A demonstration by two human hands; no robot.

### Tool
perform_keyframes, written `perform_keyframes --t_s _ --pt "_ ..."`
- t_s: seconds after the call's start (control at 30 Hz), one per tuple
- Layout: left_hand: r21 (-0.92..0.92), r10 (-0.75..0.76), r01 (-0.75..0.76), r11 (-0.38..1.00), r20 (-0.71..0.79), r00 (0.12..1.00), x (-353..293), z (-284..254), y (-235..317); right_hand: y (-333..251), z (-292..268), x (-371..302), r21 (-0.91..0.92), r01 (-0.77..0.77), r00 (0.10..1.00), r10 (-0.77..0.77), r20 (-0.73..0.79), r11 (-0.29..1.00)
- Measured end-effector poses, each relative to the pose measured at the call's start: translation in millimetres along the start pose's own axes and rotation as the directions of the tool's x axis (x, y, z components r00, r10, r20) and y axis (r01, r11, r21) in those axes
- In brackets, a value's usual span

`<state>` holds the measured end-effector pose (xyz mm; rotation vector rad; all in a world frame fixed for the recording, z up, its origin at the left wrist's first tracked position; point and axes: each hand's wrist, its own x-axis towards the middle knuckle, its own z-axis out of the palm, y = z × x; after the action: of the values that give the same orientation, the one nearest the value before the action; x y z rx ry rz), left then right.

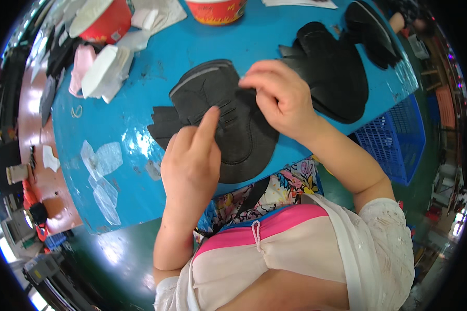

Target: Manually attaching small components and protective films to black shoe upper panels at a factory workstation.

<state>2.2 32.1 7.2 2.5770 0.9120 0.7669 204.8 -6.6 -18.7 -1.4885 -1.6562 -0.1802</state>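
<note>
The black shoe upper point(244, 142) lies on the blue table point(140, 88) under the extended index finger of the left hand point(188, 160), beside the bent fingers of the right hand point(288, 101); whether either pinches anything, I cannot tell. The left hand partly hides it. More black pieces point(342, 78) lie to the right.

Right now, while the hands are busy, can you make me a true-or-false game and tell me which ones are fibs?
1. The left hand and right hand are bare. True.
2. The left index finger points over a black piece. True.
3. The black piece lies on the floor. False: it lies on the blue table.
4. The right hand is left of the left hand. False: it is to the right.
5. Thin scraps lie on the table's left side. True.
6. Those scraps are bright red. False: they look see-through.
</note>
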Motion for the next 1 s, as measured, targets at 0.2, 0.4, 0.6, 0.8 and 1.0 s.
perform_keyframes --t_s 0.2,0.4,0.6,0.8,1.0 --pt "-0.347 -0.334 0.293 0.891 -0.064 0.940 -36 -4 -3 -18 -31 -18 -0.408 -0.234 0.942 0.309 0.128 0.883" --pt "-0.324 -0.228 0.209 0.923 -0.023 0.973 -40 -11 3 -28 -20 -21 -0.141 -0.480 0.856 0.497 0.143 0.866" --pt "-0.303 -0.182 0.170 0.938 -0.012 0.983 -44 -10 3 -28 -6 -24 -0.010 -0.234 0.969 0.233 -0.081 0.972" --pt "-0.288 -0.190 0.168 0.943 -0.050 0.980 -47 -6 2 -30 -4 -20 0.143 -0.341 0.932 0.354 -0.075 0.929" --pt "-0.386 -0.299 0.230 0.893 -0.128 0.945 -57 -2 1 -24 -4 -16 0.128 -0.125 0.945 0.157 -0.287 0.984"
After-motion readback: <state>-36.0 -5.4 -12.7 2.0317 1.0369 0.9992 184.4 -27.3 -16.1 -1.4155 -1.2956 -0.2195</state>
